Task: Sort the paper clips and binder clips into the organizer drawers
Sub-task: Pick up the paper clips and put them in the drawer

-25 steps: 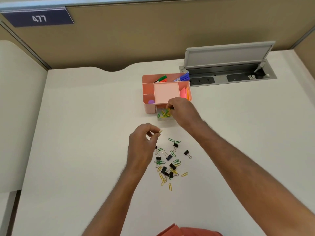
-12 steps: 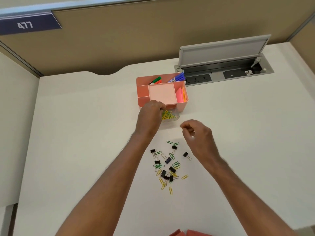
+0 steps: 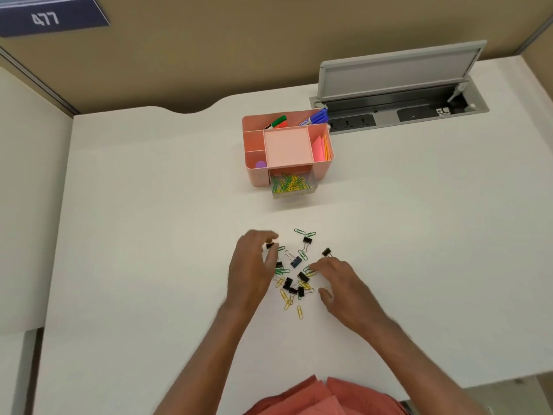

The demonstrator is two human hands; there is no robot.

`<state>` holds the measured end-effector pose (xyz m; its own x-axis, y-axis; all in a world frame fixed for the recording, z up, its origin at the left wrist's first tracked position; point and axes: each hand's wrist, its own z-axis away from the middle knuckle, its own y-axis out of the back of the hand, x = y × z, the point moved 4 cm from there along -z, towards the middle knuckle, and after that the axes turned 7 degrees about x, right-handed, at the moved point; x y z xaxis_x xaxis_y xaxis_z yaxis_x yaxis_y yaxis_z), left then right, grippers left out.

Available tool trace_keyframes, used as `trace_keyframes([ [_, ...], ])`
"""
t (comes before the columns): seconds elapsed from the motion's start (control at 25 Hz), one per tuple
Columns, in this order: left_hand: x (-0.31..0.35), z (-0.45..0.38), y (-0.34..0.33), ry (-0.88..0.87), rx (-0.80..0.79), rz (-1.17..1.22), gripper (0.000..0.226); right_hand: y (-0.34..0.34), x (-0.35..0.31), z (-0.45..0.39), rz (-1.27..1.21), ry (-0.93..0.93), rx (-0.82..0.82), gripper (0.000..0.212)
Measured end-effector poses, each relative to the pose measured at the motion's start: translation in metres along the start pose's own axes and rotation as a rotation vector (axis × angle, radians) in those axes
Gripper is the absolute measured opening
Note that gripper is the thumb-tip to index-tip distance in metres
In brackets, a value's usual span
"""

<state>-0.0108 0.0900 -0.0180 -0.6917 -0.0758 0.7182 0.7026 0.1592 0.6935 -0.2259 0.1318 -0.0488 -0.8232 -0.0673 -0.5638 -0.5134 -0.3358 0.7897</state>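
On the white worktop (image 3: 149, 235), nearer the viewer than the pink organizer (image 3: 287, 148), lies a loose heap of clips (image 3: 294, 274): green and yellow paper clips mixed with black binder clips. One black binder clip (image 3: 326, 252) sits apart at the heap's right edge, on the organizer's side of it; another (image 3: 307, 240) lies beside two green paper clips (image 3: 304, 233) at the edge of the heap nearest the organizer. A yellow paper clip (image 3: 299, 312) marks the edge farthest from the organizer. The left hand (image 3: 254, 269) rests at the heap's left side with fingers curled, thumb and fingertips pinching a small black binder clip (image 3: 270, 245). The right hand (image 3: 341, 283) lies at the heap's right side, fingers spread open and fingertips touching green paper clips, gripping nothing that can be made out. At the organizer's front a clear drawer (image 3: 292, 187) stands pulled out, holding green and yellow paper clips. Its upper compartments carry markers (image 3: 314, 118), pink and orange sticky notes (image 3: 321, 148) and a purple round object (image 3: 261, 164). Behind the organizer, to its right, a grey power-socket box (image 3: 401, 109) is set in the worktop with its lid raised.
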Motion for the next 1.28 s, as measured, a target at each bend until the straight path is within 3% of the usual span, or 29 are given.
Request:
trace_keyframes([
  [0.08, -0.022, 0.039, -0.006, 0.081, -0.084, -0.003, 0.027, -0.003, -0.006, -0.002, 0.064, 0.069, -0.075, 0.071],
  [0.2, -0.034, 0.080, -0.013, 0.101, -0.238, -0.034, 0.057, -0.004, -0.008, -0.006, 0.159, 0.115, -0.168, 0.084],
  [0.36, -0.033, 0.084, -0.020, 0.003, -0.387, -0.211, 0.081, -0.008, -0.005, -0.006, 0.193, 0.153, -0.124, 0.067],
  [0.64, -0.028, 0.066, -0.026, 0.047, -0.354, -0.225, 0.043, -0.021, 0.003, 0.003, 0.124, 0.086, 0.124, 0.015],
  [0.8, -0.027, 0.061, -0.028, 0.068, -0.332, -0.260, 0.015, -0.021, -0.002, 0.002, 0.188, 0.013, 0.128, 0.011],
  [1.08, -0.022, 0.057, -0.029, 0.061, -0.327, -0.300, 0.014, -0.021, -0.007, -0.003, 0.274, -0.067, 0.053, 0.014],
  [1.28, -0.022, 0.055, -0.027, 0.083, -0.327, -0.268, 0.015, -0.010, 0.002, -0.006, 0.061, -0.155, 0.039, 0.009],
])
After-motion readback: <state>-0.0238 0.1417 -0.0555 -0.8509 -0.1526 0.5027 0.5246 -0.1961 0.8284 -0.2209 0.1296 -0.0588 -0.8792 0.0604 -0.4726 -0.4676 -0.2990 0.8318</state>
